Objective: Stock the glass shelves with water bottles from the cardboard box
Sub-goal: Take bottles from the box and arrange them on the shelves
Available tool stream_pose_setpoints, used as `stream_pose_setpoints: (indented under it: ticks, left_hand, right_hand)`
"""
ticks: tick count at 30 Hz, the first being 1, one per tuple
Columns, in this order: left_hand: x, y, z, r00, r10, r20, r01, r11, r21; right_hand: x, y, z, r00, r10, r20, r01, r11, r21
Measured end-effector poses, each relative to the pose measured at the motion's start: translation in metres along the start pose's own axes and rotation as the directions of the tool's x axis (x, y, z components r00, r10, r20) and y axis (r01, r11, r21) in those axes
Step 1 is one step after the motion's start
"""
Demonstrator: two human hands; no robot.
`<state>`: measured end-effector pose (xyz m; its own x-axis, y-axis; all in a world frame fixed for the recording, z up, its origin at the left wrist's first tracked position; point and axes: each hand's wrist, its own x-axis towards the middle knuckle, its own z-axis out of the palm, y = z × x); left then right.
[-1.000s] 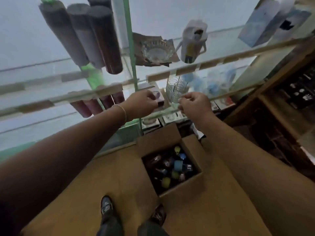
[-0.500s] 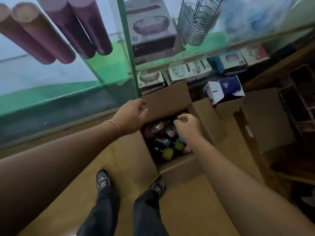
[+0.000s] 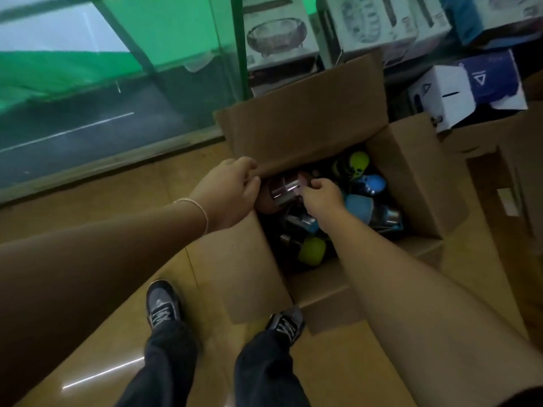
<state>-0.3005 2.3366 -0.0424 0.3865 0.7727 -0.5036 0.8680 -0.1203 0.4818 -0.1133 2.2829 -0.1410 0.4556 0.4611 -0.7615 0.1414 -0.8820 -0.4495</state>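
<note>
A: Head view, fingers first: what are they doing?

B: Both hands meet at one brown bottle with a shiny metal band, lying at the near-left corner of the cardboard box; the left hand has its fingers curled over the bottle's left side, right under the edge of the box's rear flap; the right hand pinches the bottle's banded end with curled fingers.

A: So neither is open?

B: No; both are closed around that bottle, though how firmly, I cannot tell; a thin bracelet sits on the left wrist.

A: And the rest of the bottles?

B: Still piled in the box under the right forearm; a lime-green cap at the near side, a blue one just beside the right wrist, another blue and a lime one toward the far side; dark bodies between them are hard to tell apart.

A: What crowds the box?

B: Its four flaps are folded open; the glass shelves stand behind and to the left, with boxed glassware low behind the rear flap; a white and blue carton lies tipped at the right; two sneakers stand on the floor near the box's front flap.
</note>
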Motion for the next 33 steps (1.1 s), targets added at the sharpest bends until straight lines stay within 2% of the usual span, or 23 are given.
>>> stream_pose_setpoints:
  ticks: [6, 9, 14, 18, 21, 23, 26, 30, 33]
  left_hand:
    - [0.007, -0.017, 0.015, 0.999, -0.040, -0.006, 0.040, 0.998, -0.050]
    - [0.012, -0.020, 0.017, 0.999, -0.051, -0.006, 0.050, 0.996, -0.078]
    - [0.016, -0.021, 0.012, 0.994, -0.106, -0.030, 0.100, 0.982, -0.161]
    - [0.011, -0.019, 0.008, 0.988, -0.156, -0.009, 0.151, 0.965, -0.217]
    - [0.006, -0.019, 0.004, 0.978, -0.208, 0.001, 0.198, 0.932, -0.304]
    - [-0.001, -0.017, 0.000, 0.981, -0.196, 0.002, 0.188, 0.935, -0.301]
    - [-0.015, -0.010, -0.013, 0.985, -0.172, 0.017, 0.171, 0.949, -0.267]
    - [-0.038, 0.009, -0.052, 0.993, -0.105, 0.051, 0.113, 0.971, -0.211]
    - [-0.061, 0.028, -0.091, 0.999, -0.025, 0.048, 0.032, 0.987, -0.155]
  right_hand:
    - [0.040, 0.001, 0.026, 1.000, 0.008, 0.013, -0.008, 1.000, 0.020]
    - [0.050, -0.007, 0.032, 0.995, 0.058, 0.077, -0.066, 0.993, 0.095]
    - [0.055, -0.008, 0.045, 0.978, 0.095, 0.184, -0.120, 0.985, 0.127]
    - [0.081, 0.010, 0.051, 0.996, 0.028, 0.088, -0.023, 0.998, -0.060]
    - [0.059, 0.006, 0.048, 0.998, 0.038, 0.050, -0.040, 0.998, 0.046]
    - [0.044, 0.007, 0.046, 0.999, 0.033, 0.009, -0.034, 0.997, 0.066]
    - [0.019, 0.004, 0.033, 0.994, -0.043, -0.098, 0.038, 0.998, -0.059]
    - [-0.033, -0.022, -0.012, 0.986, -0.133, -0.100, 0.110, 0.973, -0.203]
    - [-0.092, -0.052, -0.054, 0.971, -0.209, -0.113, 0.181, 0.958, -0.222]
